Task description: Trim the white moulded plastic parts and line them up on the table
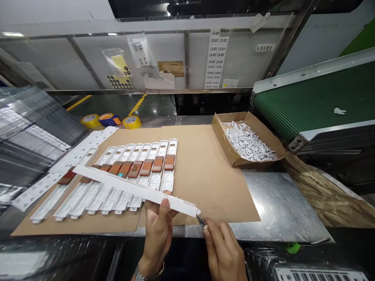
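Note:
My left hand point(159, 228) grips a long white plastic strip point(131, 187) near its right end, thumb on top. The strip slants from upper left to lower right above the table. In my right hand point(224, 246) is a small knife point(201, 221), most of it covered by my fingers. Its metal tip meets, or nearly meets, the small rounded tab at the strip's right end. Behind the held strip lies a row of several similar white channel pieces point(168, 166), open side up, each with a reddish-brown block point(158, 164) across its middle.
Brown cardboard sheets point(199, 164) cover much of the metal table point(281, 207). A cardboard box point(231, 152) of small white plastic bits point(249, 140) stands at the back right, beside a green conveyor belt point(319, 101). Tape rolls point(131, 122) and a label sheet point(67, 160) lie at left.

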Demonstrator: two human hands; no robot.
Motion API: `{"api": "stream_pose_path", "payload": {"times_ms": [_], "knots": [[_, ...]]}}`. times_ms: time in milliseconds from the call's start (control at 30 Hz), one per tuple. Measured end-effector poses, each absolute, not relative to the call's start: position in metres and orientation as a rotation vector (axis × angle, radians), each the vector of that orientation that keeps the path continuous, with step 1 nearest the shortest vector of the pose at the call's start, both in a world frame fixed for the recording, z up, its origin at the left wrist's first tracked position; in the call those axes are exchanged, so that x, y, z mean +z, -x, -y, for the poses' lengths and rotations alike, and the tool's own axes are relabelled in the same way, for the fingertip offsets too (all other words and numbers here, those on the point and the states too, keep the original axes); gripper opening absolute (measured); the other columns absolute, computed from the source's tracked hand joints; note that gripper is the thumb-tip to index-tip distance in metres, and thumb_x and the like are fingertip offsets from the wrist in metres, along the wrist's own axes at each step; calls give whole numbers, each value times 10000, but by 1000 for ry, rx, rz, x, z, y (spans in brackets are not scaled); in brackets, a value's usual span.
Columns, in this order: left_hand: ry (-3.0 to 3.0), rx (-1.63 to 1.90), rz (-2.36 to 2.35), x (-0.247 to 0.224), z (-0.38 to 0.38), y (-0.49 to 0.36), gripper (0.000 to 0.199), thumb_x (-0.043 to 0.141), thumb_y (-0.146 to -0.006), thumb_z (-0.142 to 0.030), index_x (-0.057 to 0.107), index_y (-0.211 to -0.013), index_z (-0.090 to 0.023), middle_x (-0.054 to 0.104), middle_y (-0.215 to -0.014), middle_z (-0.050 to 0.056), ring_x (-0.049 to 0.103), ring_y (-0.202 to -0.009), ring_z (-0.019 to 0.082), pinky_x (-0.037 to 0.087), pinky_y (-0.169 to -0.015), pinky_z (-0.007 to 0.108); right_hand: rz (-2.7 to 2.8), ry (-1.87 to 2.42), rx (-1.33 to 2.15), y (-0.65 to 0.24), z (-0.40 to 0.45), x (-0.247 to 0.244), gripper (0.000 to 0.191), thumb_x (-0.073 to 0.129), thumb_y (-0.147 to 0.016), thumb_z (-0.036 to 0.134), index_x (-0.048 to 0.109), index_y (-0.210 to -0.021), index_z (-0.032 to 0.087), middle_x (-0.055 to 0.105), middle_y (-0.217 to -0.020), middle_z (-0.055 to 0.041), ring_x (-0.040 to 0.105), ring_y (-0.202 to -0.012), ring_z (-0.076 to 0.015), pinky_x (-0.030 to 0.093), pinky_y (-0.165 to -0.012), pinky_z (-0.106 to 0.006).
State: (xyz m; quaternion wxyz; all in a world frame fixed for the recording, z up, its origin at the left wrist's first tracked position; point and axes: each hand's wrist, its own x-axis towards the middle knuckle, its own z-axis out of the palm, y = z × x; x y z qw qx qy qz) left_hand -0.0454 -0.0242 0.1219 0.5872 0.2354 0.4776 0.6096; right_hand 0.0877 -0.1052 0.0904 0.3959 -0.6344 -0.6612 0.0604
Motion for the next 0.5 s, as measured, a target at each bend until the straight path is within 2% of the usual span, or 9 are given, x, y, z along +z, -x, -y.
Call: {"api": "stream_pose_path", "payload": {"times_ms": [200, 367, 500], "knots": [[-569, 1411, -1152, 123, 26, 46, 381, 682, -708, -455, 521, -944, -203, 550, -943, 18, 557, -819, 136, 521, -676, 276, 1679, 1633, 118, -87, 106, 89, 277, 409, -934, 248, 596, -1121, 163, 550, -761, -59, 565, -687, -162, 464, -599, -250], [-564, 1429, -1133, 124, 28, 47, 376, 682, -719, -422, 483, -988, -252, 562, -891, -10, 567, -768, 132, 527, -647, 289, 1720, 1651, 60, -92, 106, 91, 288, 443, -920, 222, 567, -1169, 147, 549, -753, -57, 559, -676, -165, 460, -593, -259], [-557, 1423, -1135, 125, 29, 49, 383, 693, -693, -458, 541, -936, -204, 577, -839, 8, 571, -715, 126, 505, -595, 240, 1707, 1651, 64, -102, 103, 92, 264, 435, -924, 215, 586, -1126, 138, 571, -771, -60, 584, -685, -159, 473, -594, -245]]}}
